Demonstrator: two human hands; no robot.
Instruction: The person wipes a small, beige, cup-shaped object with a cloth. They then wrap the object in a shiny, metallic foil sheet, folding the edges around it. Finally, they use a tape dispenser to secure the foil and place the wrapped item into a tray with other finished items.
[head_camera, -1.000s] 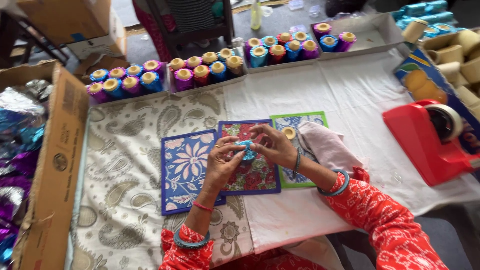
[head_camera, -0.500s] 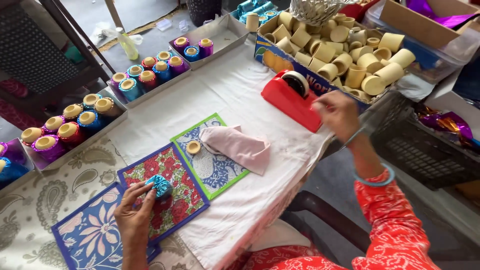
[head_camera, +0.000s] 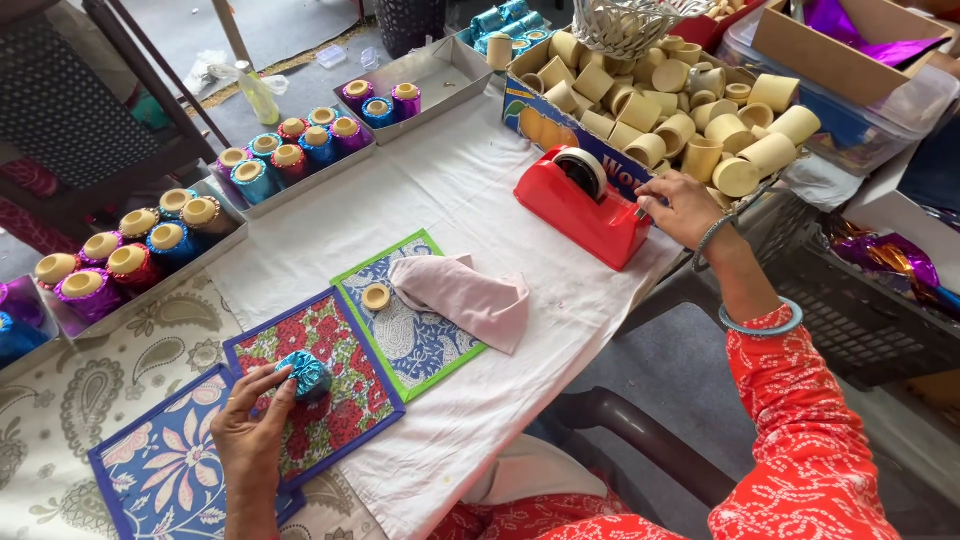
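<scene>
Left hand (head_camera: 250, 435) has its grip closed around a blue foil-wrapped cup (head_camera: 303, 374), pinned on the red floral mat (head_camera: 345, 385) near the bench's front edge so the foil stays put. Right hand (head_camera: 685, 208), fingers curled, reaches the red tape dispenser (head_camera: 585, 210) at the right edge.

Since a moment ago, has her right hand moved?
Yes. The right hand left the patterned mats and reached out to the red tape dispenser, now touching its front end.
</scene>
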